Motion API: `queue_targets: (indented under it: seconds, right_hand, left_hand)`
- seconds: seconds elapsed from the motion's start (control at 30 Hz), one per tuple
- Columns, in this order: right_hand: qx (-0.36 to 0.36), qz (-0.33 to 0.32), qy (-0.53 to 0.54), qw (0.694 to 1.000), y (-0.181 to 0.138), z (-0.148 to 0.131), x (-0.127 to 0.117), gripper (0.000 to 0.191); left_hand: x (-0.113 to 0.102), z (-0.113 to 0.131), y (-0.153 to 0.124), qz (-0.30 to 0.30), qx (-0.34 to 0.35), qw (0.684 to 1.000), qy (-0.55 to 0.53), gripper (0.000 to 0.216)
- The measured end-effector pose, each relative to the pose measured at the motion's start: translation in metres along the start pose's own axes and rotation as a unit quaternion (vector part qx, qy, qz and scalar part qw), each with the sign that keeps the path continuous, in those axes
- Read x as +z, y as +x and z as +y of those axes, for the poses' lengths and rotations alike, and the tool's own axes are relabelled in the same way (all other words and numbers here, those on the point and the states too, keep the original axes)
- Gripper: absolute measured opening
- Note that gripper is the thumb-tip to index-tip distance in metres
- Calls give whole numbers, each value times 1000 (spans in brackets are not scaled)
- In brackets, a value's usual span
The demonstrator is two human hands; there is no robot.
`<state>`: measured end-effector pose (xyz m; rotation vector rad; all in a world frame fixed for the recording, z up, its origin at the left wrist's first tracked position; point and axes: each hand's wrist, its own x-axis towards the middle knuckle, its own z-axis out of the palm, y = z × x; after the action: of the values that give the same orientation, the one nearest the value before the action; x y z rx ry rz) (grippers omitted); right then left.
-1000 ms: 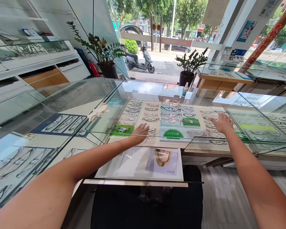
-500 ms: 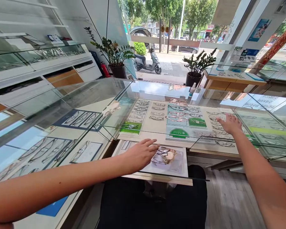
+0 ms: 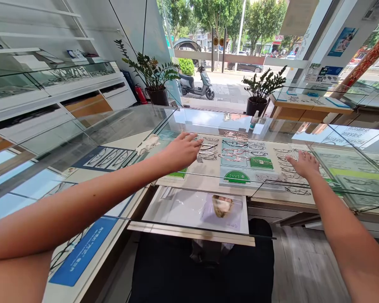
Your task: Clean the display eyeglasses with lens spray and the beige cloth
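Eyeglasses point(image 3: 235, 152) are already lying in rows, drawer point(image 3: 177, 214) is standing unclosed; my right hand point(image 3: 305, 165) is spreading, released; left hand's point(image 3: 183, 150) grasp I cannot tell

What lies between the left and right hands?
In the head view: thin-framed eyeglasses in rows and a green rectangular box, beneath the clear glass countertop.
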<state>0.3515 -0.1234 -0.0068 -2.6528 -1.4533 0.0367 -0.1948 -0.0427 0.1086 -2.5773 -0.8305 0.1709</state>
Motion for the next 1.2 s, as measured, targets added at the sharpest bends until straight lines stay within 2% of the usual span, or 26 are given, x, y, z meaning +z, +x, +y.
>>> queue_targets:
  seconds: [0.2,0.4,0.6,0.83,1.2]
  right_hand:
    - [0,-7,10,1000,-2,-2,-1,115]
    - [5,-13,16,1000,-3,-2,-1,116]
    - [-2,-5,9,1000,0,1,1,116]
    - [3,-10,-3,1000,2,2,3,115]
    - [5,-12,5,1000,-1,0,1,114]
  left_hand:
    - [34,-10,39,-6,-19,1000,8,43]
    - [59,-10,58,-13,-18,1000,19,44]
    - [63,-9,60,-2,-23,1000,0,39]
    - [71,3,51,19,-5,999,-36,33]
    - [71,5,58,-17,-11,1000,2,39]
